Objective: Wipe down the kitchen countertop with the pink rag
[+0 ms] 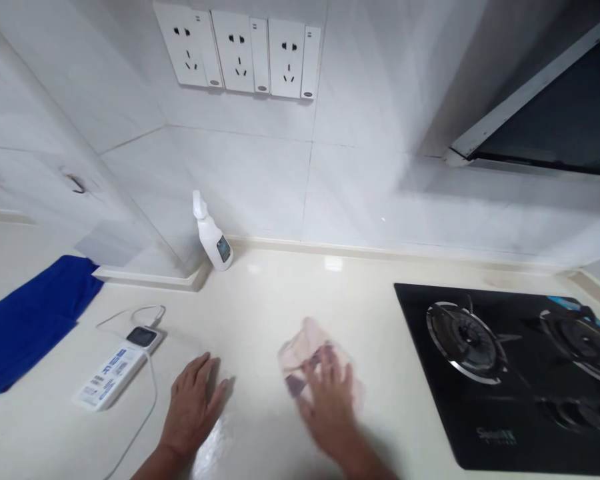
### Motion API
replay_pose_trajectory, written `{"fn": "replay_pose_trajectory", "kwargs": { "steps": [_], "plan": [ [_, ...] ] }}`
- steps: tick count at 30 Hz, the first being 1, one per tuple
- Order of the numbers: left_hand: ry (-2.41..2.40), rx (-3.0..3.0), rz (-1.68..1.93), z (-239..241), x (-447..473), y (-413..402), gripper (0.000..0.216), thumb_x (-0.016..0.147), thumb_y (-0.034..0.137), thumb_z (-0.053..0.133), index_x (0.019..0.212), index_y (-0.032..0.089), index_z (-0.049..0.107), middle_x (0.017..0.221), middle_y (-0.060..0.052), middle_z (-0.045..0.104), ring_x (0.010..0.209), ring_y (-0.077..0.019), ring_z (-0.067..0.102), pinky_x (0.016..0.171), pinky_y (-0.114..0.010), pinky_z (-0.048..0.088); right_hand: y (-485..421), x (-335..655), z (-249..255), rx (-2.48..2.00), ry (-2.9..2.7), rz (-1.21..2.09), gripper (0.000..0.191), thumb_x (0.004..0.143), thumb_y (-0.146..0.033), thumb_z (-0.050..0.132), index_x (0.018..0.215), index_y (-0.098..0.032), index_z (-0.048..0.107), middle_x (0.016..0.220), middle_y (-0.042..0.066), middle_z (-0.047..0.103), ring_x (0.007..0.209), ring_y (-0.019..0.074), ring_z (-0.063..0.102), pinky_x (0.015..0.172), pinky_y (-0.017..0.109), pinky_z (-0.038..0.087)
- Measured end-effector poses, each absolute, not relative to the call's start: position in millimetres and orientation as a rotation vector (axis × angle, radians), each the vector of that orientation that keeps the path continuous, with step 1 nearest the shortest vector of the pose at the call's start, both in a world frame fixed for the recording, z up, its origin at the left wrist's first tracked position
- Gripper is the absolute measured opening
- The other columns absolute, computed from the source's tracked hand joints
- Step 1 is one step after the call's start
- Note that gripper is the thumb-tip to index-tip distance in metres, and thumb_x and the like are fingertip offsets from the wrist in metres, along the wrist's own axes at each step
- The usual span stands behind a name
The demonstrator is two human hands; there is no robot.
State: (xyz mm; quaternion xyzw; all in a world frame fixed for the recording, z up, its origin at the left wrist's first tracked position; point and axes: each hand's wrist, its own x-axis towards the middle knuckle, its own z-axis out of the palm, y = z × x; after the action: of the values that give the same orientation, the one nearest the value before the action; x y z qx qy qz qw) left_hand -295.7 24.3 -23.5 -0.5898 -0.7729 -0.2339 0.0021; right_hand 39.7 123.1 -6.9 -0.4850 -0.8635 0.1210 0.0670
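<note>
My right hand (330, 400) lies on top of a pale pink cloth (300, 347) with dark patches, pressing it against the countertop. Its fingers are spread and a little blurred by motion; the cloth's part under the palm is hidden. To the left, my left hand (193, 403) rests on the bare counter, thumb apart from the fingers, holding nothing. The countertop (260, 320) is cream-coloured and glossy. Nearest to my left hand is a white power strip (117, 370) with a small dark-screened device (143, 337) at its far end.
A white spray bottle (213, 237) stands near the wall corner. On the right, a black gas stove (485, 413) is set into the counter, below a dark range hood (555, 113). Blue fabric (35, 323) lies at left. A thin cable (153, 393) runs toward me. Wall sockets (240, 57) are above.
</note>
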Motion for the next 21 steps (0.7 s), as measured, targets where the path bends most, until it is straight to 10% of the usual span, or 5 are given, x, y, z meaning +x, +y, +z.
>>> {"fn": "replay_pose_trajectory", "kwargs": {
  "steps": [7, 21],
  "plan": [
    [-2.398, -1.851, -0.759, -26, -297, 22, 0.052, 0.104, 0.056, 0.046, 0.14, 0.02, 0.059, 0.148, -0.017, 0.063, 0.141, -0.0357, 0.055, 0.118, -0.058, 0.045, 85, 55, -15, -0.544, -2.82, 0.614, 0.061, 0.1, -0.065, 0.058, 0.157, -0.043, 0.053, 0.171, 0.002, 0.046, 0.16, 0.0377, 0.038, 0.128, 0.068, 0.032],
    [-2.246, -1.799, -0.606, -34, -293, 15, 0.053, 0.102, 0.061, 0.055, 0.142, 0.025, 0.06, 0.146, -0.013, 0.067, 0.135, -0.0333, 0.062, 0.11, -0.054, 0.055, 288, 169, -56, -1.969, -2.225, -0.108, 0.065, 0.101, -0.045, 0.037, 0.155, -0.015, 0.056, 0.17, 0.023, 0.036, 0.15, 0.0467, 0.041, 0.12, 0.068, 0.031]
  ]
}}
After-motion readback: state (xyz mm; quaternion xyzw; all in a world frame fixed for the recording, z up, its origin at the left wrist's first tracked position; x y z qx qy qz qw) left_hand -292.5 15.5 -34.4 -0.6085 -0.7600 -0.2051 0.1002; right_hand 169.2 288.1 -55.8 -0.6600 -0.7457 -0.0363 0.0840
